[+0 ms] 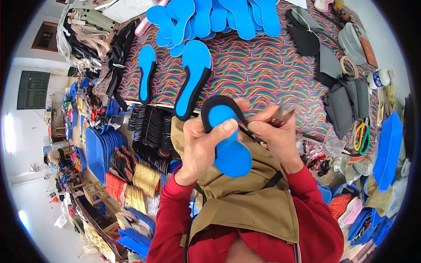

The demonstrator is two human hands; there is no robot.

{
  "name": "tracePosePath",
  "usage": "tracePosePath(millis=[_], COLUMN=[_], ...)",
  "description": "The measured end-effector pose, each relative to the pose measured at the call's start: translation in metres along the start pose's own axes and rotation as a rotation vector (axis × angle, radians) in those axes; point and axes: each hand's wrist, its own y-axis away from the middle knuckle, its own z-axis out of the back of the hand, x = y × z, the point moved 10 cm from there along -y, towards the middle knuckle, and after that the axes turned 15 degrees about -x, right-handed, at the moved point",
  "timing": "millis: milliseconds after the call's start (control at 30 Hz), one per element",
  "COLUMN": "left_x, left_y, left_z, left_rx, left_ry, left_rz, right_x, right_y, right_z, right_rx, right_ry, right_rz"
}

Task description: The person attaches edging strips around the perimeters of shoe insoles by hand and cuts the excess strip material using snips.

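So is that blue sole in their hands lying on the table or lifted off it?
Lifted. The blue sole is held in the air above the apron, gripped by the left hand while the right hand works its black edge.

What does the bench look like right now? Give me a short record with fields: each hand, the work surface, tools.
left hand: holds a blue insole with black edge strap, thumb pressed on its top
right hand: pinches the black strap at the insole's right side
table: patterned multicolour cover
on table: two blue soles lying flat, a pile of blue insoles at the far edge, grey cut pieces to the right
tools: scissors with yellow-green handles at the right edge
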Motion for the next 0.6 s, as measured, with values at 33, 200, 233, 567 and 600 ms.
tracePosePath(millis=[33, 200, 233, 567, 600], left_x=[-0.002, 0.007, 0.007, 0.006, 0.008], left_y=[-0.004, -0.015, -0.017, -0.025, -0.025], left_z=[-0.004, -0.001, 0.002, 0.009, 0.007], left_rx=[0.044, 0.027, 0.011, -0.004, 0.019], left_ry=[0.03, 0.187, 0.206, 0.336, 0.37], left_rz=[-0.083, -0.026, -0.035, 0.017, 0.039], right_x=[-0.006, -0.006, -0.006, -0.017, -0.021], right_y=[0.001, -0.006, -0.006, -0.001, 0.001], right_z=[-0.008, -0.03, -0.028, -0.016, -0.018], right_rx=[0.047, 0.116, 0.116, 0.25, 0.294], right_ry=[-0.004, -0.021, -0.02, 0.291, 0.324], right_rz=[-0.058, -0.09, -0.092, -0.066, -0.085])
